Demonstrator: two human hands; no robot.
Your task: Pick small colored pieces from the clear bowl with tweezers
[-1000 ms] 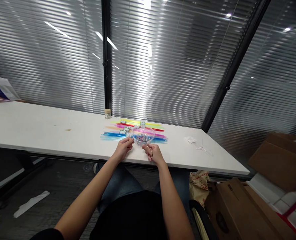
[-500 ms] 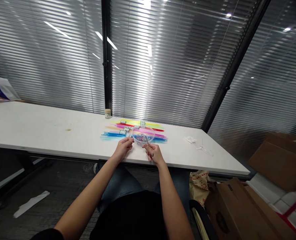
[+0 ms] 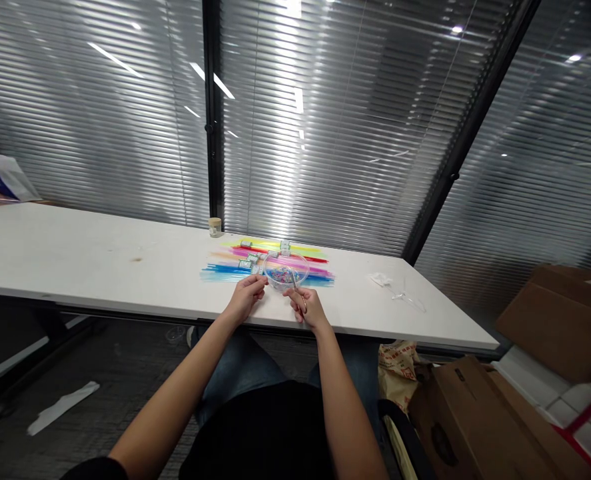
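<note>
My right hand (image 3: 307, 307) is closed around the handles of a pair of scissors (image 3: 304, 304), whose blades point up over a clear plastic bowl (image 3: 306, 268). Small multicoloured pieces (image 3: 281, 274) lie in the bottom of the bowl. At the bowl's left side my left hand (image 3: 248, 293) has its fingers pinched together; whatever is between them is too small to make out. Behind and beneath the bowl lie bundles of thin coloured straws (image 3: 225, 269) in blue, pink, red and yellow, with paper labels around them.
The white table (image 3: 75, 260) runs along a window with blinds. A small jar with a light lid (image 3: 215, 227) stands at its back edge. Crumpled clear plastic (image 3: 380, 280) lies to the right. Cardboard boxes (image 3: 470, 420) and a paper bag (image 3: 398, 370) stand on the right below.
</note>
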